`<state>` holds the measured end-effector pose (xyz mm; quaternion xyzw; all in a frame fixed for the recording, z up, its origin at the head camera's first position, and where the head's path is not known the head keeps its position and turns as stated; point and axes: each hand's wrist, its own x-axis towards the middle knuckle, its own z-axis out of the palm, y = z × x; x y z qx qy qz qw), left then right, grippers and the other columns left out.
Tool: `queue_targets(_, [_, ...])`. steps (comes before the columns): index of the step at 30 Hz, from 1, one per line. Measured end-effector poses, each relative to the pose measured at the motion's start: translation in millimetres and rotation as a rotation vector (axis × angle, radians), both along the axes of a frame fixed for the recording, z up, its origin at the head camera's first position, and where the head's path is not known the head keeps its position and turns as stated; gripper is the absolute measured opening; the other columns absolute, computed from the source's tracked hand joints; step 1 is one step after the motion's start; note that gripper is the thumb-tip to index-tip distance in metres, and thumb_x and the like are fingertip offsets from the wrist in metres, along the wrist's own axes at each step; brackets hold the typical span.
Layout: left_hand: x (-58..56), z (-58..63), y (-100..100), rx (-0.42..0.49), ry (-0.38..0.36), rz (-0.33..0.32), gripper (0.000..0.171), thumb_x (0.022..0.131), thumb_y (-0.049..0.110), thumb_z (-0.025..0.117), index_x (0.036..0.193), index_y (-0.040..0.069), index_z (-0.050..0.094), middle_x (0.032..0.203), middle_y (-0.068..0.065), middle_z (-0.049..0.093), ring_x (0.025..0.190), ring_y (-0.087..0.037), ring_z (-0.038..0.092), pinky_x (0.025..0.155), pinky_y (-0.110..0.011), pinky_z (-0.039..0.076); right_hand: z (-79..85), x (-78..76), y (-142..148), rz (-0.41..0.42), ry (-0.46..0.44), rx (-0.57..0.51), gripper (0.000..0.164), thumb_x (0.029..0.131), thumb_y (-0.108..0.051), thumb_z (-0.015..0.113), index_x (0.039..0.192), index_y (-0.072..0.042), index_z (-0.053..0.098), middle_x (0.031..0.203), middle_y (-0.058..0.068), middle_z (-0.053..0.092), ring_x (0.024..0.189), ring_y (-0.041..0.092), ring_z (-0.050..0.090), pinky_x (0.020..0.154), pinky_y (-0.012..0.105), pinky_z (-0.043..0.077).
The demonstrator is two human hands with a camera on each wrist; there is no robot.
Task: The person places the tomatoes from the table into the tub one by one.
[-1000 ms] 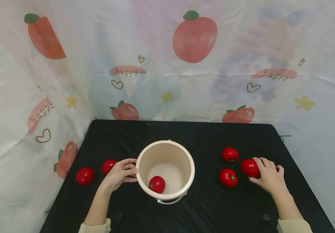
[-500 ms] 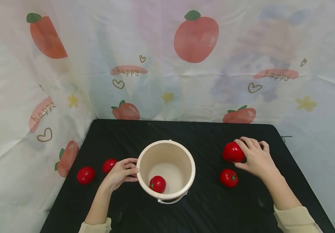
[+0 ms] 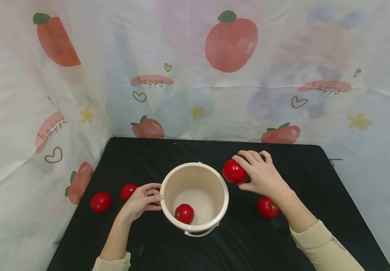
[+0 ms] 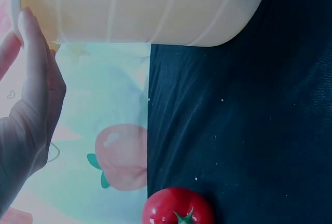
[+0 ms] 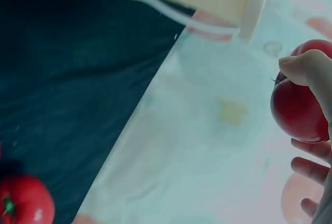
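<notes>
A cream bucket (image 3: 168, 177) stands mid-table, with one red tomato (image 3: 184, 213) on its floor. My left hand (image 3: 142, 201) holds the bucket's rim on its left side, thumb at the rim and fingers along the outer wall (image 4: 140, 6). In my right hand (image 3: 261, 175) is another tomato (image 3: 234, 171), gripped just off the bucket's right rim and above the table. The right wrist view shows the thumb across this tomato (image 5: 298, 107). One tomato (image 3: 267, 207) lies under the right forearm. Two more, a near one (image 3: 101, 203) and one partly behind the left hand (image 3: 128, 192), lie at left.
A black cloth covers the table (image 3: 195, 256). The bucket's white handle (image 3: 201, 234) hangs down at its front. A printed curtain (image 3: 188, 49) closes off the back and both sides.
My right hand has carried its tomato leftward from the right side of the table to beside the bucket. The tomato at the back right is now hidden behind that hand. The left hand stays put.
</notes>
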<state>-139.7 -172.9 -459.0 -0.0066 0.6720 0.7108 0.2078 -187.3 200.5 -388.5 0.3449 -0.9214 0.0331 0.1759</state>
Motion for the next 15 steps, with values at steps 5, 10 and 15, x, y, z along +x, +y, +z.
queue_targets(5, [-0.1, -0.7, 0, 0.011, 0.001, 0.000, 0.051, 0.084, 0.008, 0.064, 0.127, -0.009, 0.041, 0.087, -0.007, 0.062, 0.072, -0.016, 0.063, 0.072, -0.042, 0.054, -3.2, -3.6, -29, 0.070, -0.003, 0.018, 0.077, 0.057, -0.041, 0.082, 0.122, -0.015, 0.050, 0.122, 0.010, 0.048, 0.112, 0.027, 0.041, 0.090, 0.052, 0.031])
queue_targets(10, [0.1, -0.4, 0, 0.015, 0.004, 0.002, 0.051, 0.084, 0.007, 0.064, 0.127, -0.009, 0.041, 0.087, -0.007, 0.062, 0.072, -0.016, 0.063, 0.071, -0.042, 0.055, -12.7, -7.4, -57, 0.143, 0.003, 0.046, 0.076, 0.058, -0.040, 0.080, 0.123, -0.016, 0.050, 0.122, 0.007, 0.049, 0.111, 0.025, 0.042, 0.089, 0.049, 0.032])
queue_targets(15, [0.1, -0.6, 0, 0.015, 0.000, 0.001, 0.050, 0.084, 0.007, 0.064, 0.126, -0.009, 0.041, 0.085, -0.005, 0.062, 0.072, -0.016, 0.063, 0.071, -0.041, 0.055, -24.7, -9.5, -81, 0.197, -0.009, 0.109, 0.078, 0.057, -0.042, 0.080, 0.123, -0.017, 0.048, 0.122, 0.005, 0.049, 0.112, 0.023, 0.041, 0.092, 0.048, 0.031])
